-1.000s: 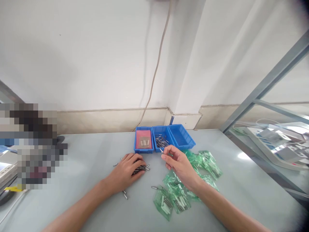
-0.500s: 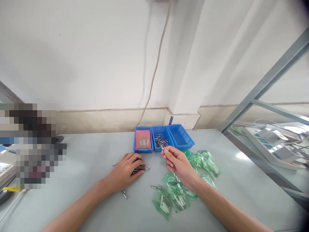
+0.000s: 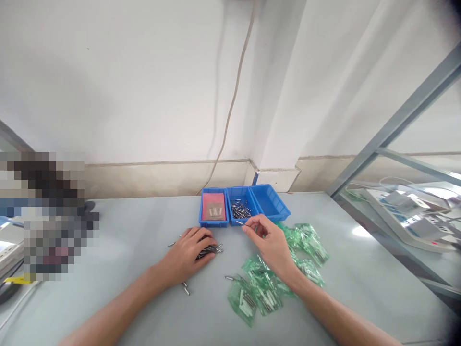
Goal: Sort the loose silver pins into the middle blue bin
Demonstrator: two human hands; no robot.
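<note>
My left hand [image 3: 187, 254] lies palm down on a small pile of metal pins [image 3: 211, 250] on the grey table, fingers curled over them. My right hand [image 3: 270, 242] is raised just in front of the blue trays and pinches one thin metal pin [image 3: 240, 223] between thumb and forefinger. The pin's tip points at the middle blue tray [image 3: 240, 211], which holds several pins. The left tray [image 3: 213, 209] has a pink liner with a few small parts. The right tray [image 3: 270, 204] looks empty.
Several green plastic bags [image 3: 266, 288] of pins lie under and right of my right forearm. Loose pins [image 3: 186, 289] lie near my left wrist. A metal frame [image 3: 396, 125] and a shelf with cables stand at the right. A blurred area covers the left edge.
My right hand has shifted slightly, turning its pinched pin toward the middle tray. My left hand has stayed on the pile.
</note>
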